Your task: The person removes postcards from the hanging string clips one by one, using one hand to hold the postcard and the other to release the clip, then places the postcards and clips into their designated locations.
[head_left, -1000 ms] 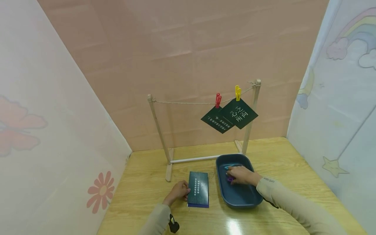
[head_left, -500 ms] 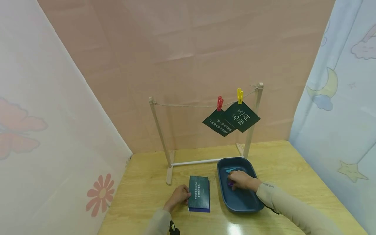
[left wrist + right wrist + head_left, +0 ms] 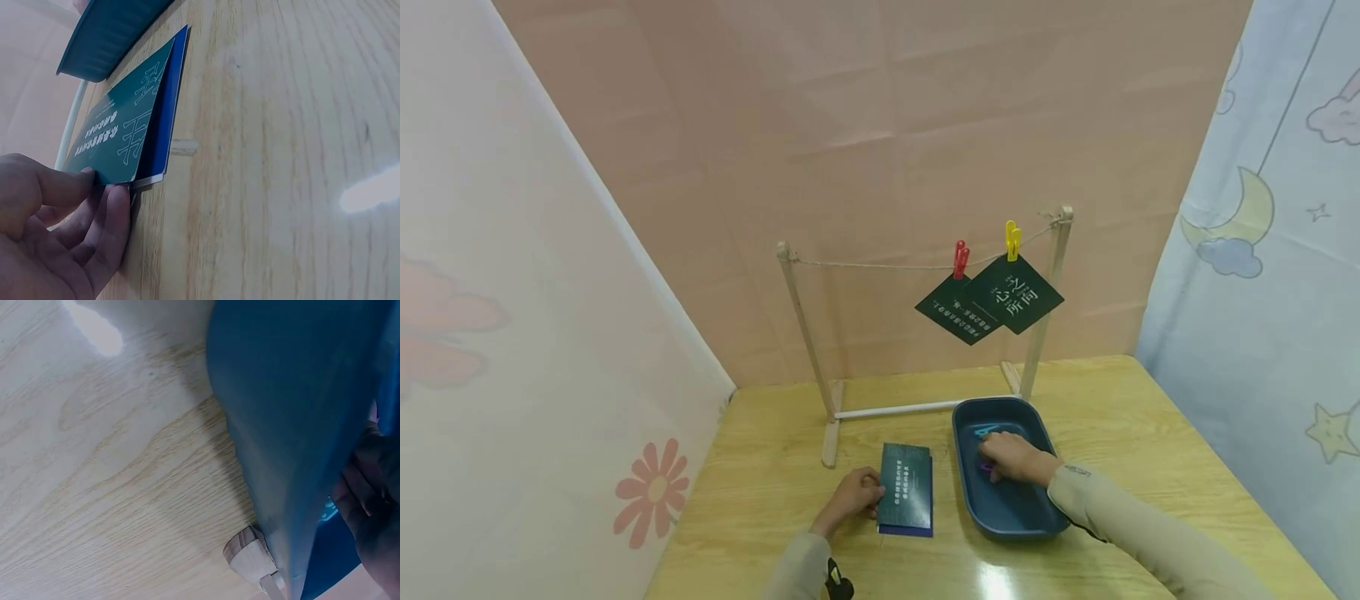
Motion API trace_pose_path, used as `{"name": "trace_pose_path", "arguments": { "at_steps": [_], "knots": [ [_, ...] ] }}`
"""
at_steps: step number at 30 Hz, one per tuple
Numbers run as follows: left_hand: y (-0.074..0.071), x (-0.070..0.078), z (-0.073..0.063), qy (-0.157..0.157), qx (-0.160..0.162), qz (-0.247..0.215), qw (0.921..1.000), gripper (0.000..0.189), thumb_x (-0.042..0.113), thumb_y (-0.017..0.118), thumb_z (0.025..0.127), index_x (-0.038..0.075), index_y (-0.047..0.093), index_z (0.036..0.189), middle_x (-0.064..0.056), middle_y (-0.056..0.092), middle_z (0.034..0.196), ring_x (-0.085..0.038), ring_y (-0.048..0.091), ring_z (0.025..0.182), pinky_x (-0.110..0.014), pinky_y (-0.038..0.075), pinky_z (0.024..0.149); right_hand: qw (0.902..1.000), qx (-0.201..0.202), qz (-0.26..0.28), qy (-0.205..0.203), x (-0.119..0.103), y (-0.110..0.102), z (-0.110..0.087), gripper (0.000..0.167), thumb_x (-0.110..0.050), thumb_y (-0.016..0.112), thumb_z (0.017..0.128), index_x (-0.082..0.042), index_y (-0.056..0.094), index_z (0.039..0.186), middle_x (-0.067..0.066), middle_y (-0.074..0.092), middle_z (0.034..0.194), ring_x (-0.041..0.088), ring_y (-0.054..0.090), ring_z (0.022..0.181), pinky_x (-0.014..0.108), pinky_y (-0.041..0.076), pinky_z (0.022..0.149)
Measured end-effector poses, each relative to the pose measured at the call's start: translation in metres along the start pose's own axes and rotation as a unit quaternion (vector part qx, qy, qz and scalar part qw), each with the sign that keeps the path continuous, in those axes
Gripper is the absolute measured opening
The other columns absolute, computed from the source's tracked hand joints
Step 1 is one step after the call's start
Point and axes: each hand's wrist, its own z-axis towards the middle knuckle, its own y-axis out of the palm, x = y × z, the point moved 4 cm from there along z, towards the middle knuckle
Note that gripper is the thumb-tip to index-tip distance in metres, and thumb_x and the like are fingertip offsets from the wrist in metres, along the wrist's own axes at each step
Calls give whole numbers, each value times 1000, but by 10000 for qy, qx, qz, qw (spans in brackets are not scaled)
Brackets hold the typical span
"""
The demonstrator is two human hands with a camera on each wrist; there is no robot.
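Observation:
My left hand (image 3: 854,493) pinches the left edge of a dark green printed card (image 3: 904,483), thumb on top and fingers below. The left wrist view shows this card (image 3: 119,128) tilted up off a blue card (image 3: 169,112) under it. My right hand (image 3: 1017,458) reaches inside the dark blue tray (image 3: 1011,521), its curled fingers on a purple clothespin (image 3: 987,467) that they mostly cover. Just beyond the fingertips lies a turquoise clothespin (image 3: 985,431). In the right wrist view the tray wall (image 3: 281,412) hides part of the right hand (image 3: 369,487).
Behind the tray stands a wooden rack (image 3: 805,333) with a string (image 3: 872,266) across its top. From the string hang two dark green cards, one on a red clothespin (image 3: 960,260), the other on a yellow clothespin (image 3: 1012,241). Cloth walls enclose the wooden table (image 3: 760,467).
The head view has shifted slightly. My left hand stays at the card's edge, and my right hand stays in the tray over the purple clothespin, its fingers drawn a little closer over it.

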Motion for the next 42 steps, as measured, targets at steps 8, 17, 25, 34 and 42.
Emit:
{"name": "trace_pose_path", "arguments": {
  "at_steps": [8,17,25,34,42],
  "knots": [
    [-4,2,-3,9,-91,-128,9999,26,-1,63,94,-14,56,116,-14,64,84,-19,63,62,-38,61,59,9998,-19,-205,-32,-1,0,3,37,-17,92,65,-15,55,72,-5,48,73,9,45,58,26,41,47],
    [-9,0,-2,66,-73,-107,9999,30,-3,64,93,-12,53,119,-16,67,84,-19,63,62,-39,59,55,9991,212,-98,-366,-5,-8,3,33,-10,90,66,-8,58,77,0,51,75,12,51,59,27,45,47],
    [-11,-3,-7,26,-152,-240,9996,34,-1,64,95,-11,49,123,-17,66,82,-19,62,60,-35,58,53,9993,160,-37,-349,-8,-9,0,34,-8,90,66,-9,57,76,-1,50,75,9,48,58,24,42,47],
    [-12,-1,-4,-95,114,8,9999,24,4,62,97,-7,53,116,-14,65,75,-16,58,56,-30,55,50,9992,-191,-346,-34,-6,-8,2,35,-20,91,68,-10,59,78,1,57,78,20,63,70,27,46,51],
    [-14,10,4,123,391,250,9988,19,1,60,97,-9,56,114,-17,64,74,-22,61,55,-35,56,49,9986,-163,-493,0,-3,-5,0,36,-24,91,68,-11,60,79,3,59,83,16,59,66,28,47,51]
  ]
}}
